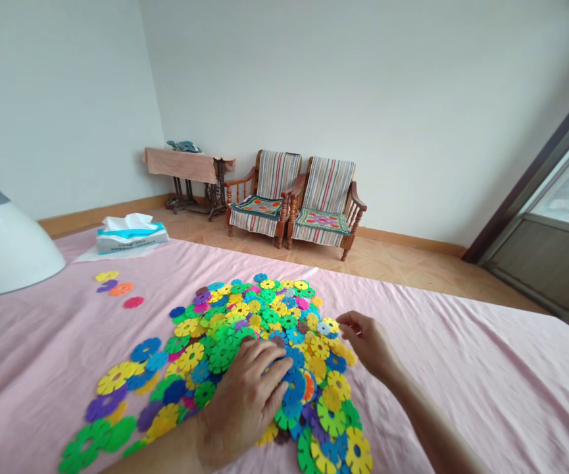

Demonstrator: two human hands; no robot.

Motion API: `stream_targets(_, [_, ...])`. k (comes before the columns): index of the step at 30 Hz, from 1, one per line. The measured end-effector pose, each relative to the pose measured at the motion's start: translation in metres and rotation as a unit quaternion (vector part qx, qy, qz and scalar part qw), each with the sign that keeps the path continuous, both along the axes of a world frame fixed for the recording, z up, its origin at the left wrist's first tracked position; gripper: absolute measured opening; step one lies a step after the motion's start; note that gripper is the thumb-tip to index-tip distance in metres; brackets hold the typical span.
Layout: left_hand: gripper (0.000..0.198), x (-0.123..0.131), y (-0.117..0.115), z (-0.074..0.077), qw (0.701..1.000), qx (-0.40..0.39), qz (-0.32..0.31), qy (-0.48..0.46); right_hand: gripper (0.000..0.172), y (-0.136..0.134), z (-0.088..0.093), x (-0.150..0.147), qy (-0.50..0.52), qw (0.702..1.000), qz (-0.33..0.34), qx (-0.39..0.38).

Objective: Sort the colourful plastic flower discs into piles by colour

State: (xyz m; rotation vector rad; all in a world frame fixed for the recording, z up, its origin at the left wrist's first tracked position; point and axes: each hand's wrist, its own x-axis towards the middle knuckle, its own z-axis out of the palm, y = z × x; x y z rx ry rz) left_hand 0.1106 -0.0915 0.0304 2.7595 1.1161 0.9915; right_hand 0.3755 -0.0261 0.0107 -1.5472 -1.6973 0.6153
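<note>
A heap of colourful flower-shaped plastic discs (pixel 269 316), notched round the rim with a hole in the middle, lies on a pink cloth (pixel 462 368). My left hand (pixel 249 395) rests palm down over the heap's near part, its fingers loosely spread and the discs beneath them hidden. Just beyond its fingertips are larger-looking green discs (pixel 223 349), which overlap each other. At the heap's right edge, my right hand (pixel 369 341) has its fingers bent and slightly apart. Its fingertips are beside a yellow disc (pixel 331 325); nothing shows between them.
Several loose discs, one of them red (pixel 133 302), lie left of the heap. A tissue pack (pixel 133 238) and a white rounded object (pixel 8 243) stand farther left. Beyond the cloth's far edge are two wooden armchairs (pixel 326 197) and a cloth-covered sewing machine table (pixel 180 164).
</note>
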Motion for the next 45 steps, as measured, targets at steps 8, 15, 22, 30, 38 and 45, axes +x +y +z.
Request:
stream_targets(8, [0.021, 0.001, -0.001, -0.002, 0.999, -0.022, -0.004, -0.027, 0.023, 0.010, -0.022, 0.014, -0.062, 0.997, -0.025, 0.030])
stream_targets(15, [0.013, -0.001, -0.001, -0.006, 0.999, -0.026, 0.002, -0.034, 0.046, -0.003, -0.023, -0.003, -0.163, 0.981, 0.044, 0.096])
stream_targets(22, [0.016, -0.001, 0.000, -0.008, 0.999, -0.032, 0.007, -0.032, 0.034, -0.002, -0.016, -0.001, -0.193, 0.973, 0.103, 0.066])
stream_targets(30, [0.016, -0.001, 0.001, -0.006, 0.999, -0.026, 0.010, -0.030, 0.039, 0.003, -0.016, 0.002, -0.070, 0.996, 0.010, 0.058])
stream_targets(38, [0.017, -0.001, 0.002, -0.004, 1.000, 0.005, 0.013, -0.017, 0.029, 0.016, -0.018, 0.036, 0.080, 0.986, -0.148, 0.005])
stream_targets(45, [0.019, -0.002, 0.003, -0.005, 1.000, 0.009, 0.003, 0.007, 0.020, 0.017, -0.014, 0.095, 0.130, 0.945, -0.300, -0.012])
